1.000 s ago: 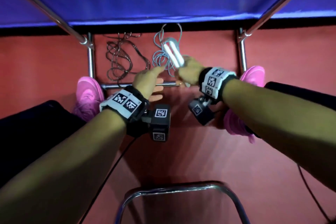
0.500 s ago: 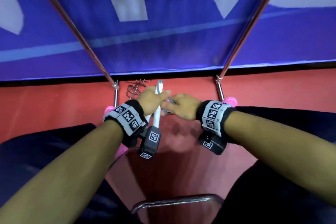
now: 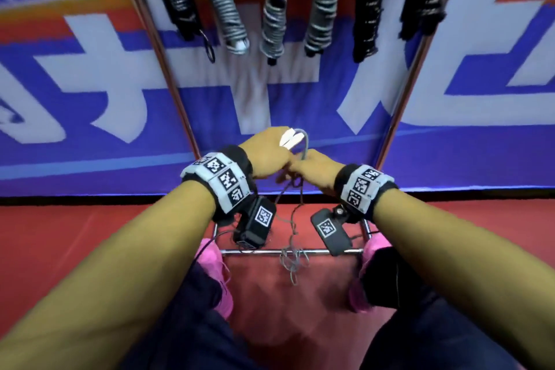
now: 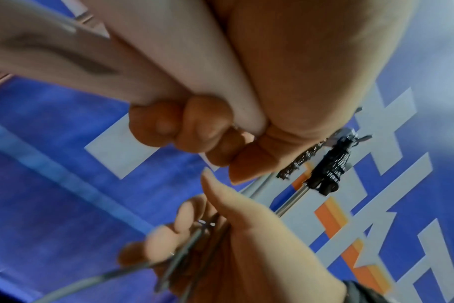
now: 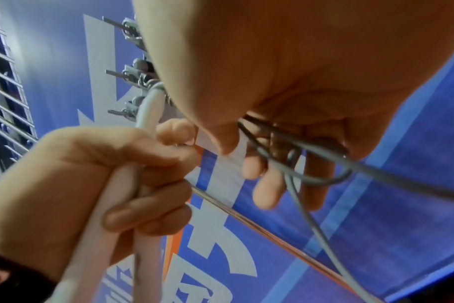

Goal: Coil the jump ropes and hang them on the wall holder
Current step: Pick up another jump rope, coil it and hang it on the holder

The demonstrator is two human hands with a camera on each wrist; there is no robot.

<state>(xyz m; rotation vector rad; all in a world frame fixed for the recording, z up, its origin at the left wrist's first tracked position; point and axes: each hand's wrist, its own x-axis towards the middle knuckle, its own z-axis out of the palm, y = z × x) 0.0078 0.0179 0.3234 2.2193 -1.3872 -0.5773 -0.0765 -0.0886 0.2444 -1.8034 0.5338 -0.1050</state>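
My left hand (image 3: 267,152) grips the two white handles (image 3: 289,137) of a jump rope, held side by side; in the left wrist view the fingers (image 4: 192,123) curl round the handles (image 4: 200,67). The grey cord (image 3: 292,237) trails from the handles down to the floor in a loose tangle. My right hand (image 3: 315,170) sits just right of the left and pinches loops of that cord (image 5: 311,164) between thumb and fingers. Both hands are at waist height in front of the rack.
Several coiled jump ropes (image 3: 271,18) hang from hooks (image 5: 127,73) along the top of a chrome rack (image 3: 168,75) before a blue banner. The rack's bottom bar (image 3: 291,252) crosses the red floor between my pink shoes (image 3: 214,261).
I have risen from the floor. Both hands came up with the white-handled rope, and the view lifted from the rack's base to the hanging ropes.
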